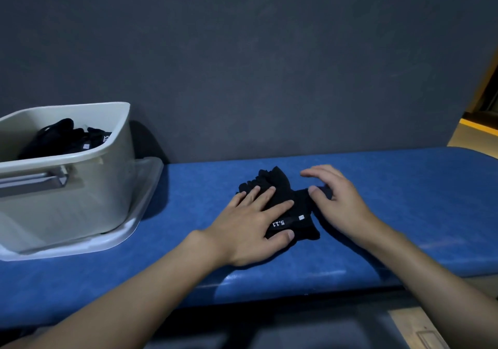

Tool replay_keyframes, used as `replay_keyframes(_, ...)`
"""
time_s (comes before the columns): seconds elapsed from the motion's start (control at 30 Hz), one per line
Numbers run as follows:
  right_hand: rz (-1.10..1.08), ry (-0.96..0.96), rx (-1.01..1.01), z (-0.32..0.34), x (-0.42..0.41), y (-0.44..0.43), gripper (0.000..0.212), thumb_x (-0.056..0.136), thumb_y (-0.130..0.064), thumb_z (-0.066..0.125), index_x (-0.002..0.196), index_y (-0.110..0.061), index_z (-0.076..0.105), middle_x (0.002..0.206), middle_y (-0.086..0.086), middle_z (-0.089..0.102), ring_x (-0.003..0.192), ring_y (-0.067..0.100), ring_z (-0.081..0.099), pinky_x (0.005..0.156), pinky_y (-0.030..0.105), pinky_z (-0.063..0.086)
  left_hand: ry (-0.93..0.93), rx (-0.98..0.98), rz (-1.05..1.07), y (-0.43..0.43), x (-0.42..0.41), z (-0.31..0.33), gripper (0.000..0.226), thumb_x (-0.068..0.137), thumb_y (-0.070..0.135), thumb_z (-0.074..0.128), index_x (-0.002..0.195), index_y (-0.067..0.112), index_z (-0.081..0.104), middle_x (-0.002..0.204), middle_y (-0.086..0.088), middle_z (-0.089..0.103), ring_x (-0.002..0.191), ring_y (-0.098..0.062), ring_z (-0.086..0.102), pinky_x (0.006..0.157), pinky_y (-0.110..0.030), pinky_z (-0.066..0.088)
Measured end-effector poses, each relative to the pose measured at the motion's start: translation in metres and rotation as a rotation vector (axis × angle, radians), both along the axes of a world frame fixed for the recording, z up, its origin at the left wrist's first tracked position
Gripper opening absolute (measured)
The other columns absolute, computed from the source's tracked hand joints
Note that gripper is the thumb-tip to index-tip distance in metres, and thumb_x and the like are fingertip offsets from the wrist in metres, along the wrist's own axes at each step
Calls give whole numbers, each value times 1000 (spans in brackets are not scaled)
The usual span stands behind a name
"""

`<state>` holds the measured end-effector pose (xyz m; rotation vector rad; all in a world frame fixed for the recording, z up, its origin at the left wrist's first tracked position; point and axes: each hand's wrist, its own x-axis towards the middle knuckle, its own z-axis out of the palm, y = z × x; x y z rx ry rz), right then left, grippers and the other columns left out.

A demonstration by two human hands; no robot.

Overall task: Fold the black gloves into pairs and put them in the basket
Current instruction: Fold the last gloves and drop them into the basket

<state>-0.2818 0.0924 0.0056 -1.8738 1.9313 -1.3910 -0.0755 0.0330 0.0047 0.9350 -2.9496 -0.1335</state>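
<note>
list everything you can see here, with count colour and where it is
bench: one, blue, across the foreground
wall: one, dark grey, behind the bench
tray: one, whitish, left on the bench
basket: one, off-white, standing in the tray
basket gloves: number unclear, black, inside the basket
bench gloves: one stack, black, mid-bench
left hand: one, flat on the bench gloves
right hand: one, thumb touching their right end

White "5.11" lettering runs upside down along the cuff band (pixel 288 221) of a black glove (pixel 283 200) between the left hand's (pixel 250 224) forefinger and thumb, beside a small white tag (pixel 301 217) too tiny to read.
</note>
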Motion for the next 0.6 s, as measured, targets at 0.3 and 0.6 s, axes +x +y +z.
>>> replay_keyframes(0.3, 200, 204, 324, -9, -6, -2, 38, 100, -25, 51, 139, -25, 53, 150, -13, 42, 146, 4, 23, 121, 33, 18, -7, -36, -42, 8, 10, -1, 80, 94, 68, 32, 159, 30, 4, 168, 5, -4, 153, -15, -12, 125, -41, -3)
replay_keyframes(0.6, 155, 282, 278, -8, -7, 1, 38, 102, -27, 46, 139, -23, 54, 154, -10, 37, 147, 4, 18, 121, 38, 19, 53, -9, -113, 11, 14, 7, 74, 97, 59, 46, 157, 24, 22, 165, 1, 18, 153, -15, 10, 124, -27, 6)
